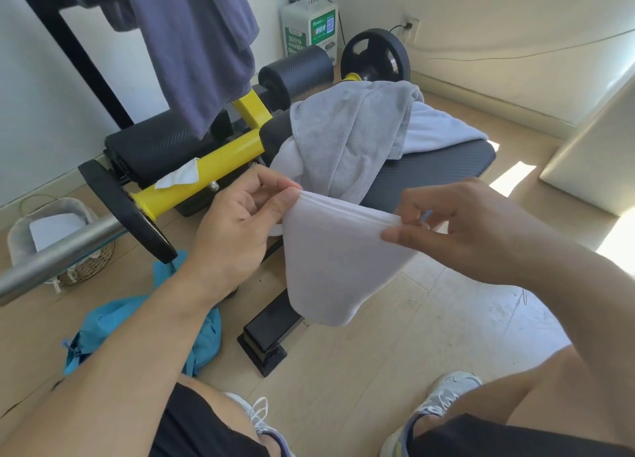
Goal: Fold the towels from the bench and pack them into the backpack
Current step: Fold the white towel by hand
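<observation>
Left hand (237,223) and right hand (457,226) each pinching a top corner of white towel (336,260), stretched out above the floor; grey towel (350,137) heaped on table (429,175), blue backpack (113,322) below left.

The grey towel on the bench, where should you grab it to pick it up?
Probably by the hemmed edge hanging toward you at the front of the grey towel. It lies crumpled on the bench, draped over a white towel, so pinch that free edge from the near side and lift up; this should leave the white one behind.
</observation>
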The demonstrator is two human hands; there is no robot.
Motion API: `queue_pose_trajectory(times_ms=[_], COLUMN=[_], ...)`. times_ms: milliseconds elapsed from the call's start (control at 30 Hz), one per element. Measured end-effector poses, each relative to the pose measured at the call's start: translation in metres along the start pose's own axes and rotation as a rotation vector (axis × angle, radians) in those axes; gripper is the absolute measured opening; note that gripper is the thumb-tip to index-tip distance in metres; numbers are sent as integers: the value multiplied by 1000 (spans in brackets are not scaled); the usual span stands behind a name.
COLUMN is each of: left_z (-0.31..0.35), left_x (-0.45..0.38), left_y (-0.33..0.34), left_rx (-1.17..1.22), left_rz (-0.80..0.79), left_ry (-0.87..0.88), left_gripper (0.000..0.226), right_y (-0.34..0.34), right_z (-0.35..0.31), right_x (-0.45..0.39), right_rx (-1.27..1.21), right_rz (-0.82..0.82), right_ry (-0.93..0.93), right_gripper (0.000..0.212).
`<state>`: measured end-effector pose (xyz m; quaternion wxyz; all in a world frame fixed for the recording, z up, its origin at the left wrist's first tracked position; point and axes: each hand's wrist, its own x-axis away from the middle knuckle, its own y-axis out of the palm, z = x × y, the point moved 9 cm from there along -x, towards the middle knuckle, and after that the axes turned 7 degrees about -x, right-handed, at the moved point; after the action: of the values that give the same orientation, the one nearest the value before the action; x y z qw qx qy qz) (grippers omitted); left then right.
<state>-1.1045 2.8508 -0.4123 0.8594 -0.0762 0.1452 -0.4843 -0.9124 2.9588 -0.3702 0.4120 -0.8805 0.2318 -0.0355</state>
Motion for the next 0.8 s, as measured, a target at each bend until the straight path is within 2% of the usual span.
queue_pose_trajectory(times_ms=[67,133,200,233,300,333,467,533,633,700,800], left_z=[0,-2,-4,-4,-5,-7,-19,-24,-33,-33,-30], left_x=[2,3,4,4,4,4,4,5,14,20,18], left_y=[7,9,8,6,5,5,3,7,20,29,31], left_rx=[14,18,11,-20,-112,-159,-418,-395,-295,-284,-319], left_rz=[-15,-8,12,23,29,22,-2,-82,-245,-314,-239], left_ry=[-13,-37,-58,-55,-39,-41,-100,-170,-327,-370,-312], left_gripper=[16,12,6,5,5,5,9,10,12,14,26], right_y=[-1,-2,-1,3,14,17,35,45,58,68,86], right_z=[-4,-5,-2,0,6,11,17,11,-2,-8,-20], right_x=[-1,0,1,1,4,4,4,5,7,8,13], right_rx=[-5,-10,-85,-132,-136,-108,-136,-167,-160,-127,-117], right_rz=[40,71,62,8,-95,-117,-175,-188,-191,-191,-204], right_ry=[-25,-23,21,70,156,192,292,270,214,190,150], right_gripper=[48,43,22,16,41,43,10,5,6,7,10])
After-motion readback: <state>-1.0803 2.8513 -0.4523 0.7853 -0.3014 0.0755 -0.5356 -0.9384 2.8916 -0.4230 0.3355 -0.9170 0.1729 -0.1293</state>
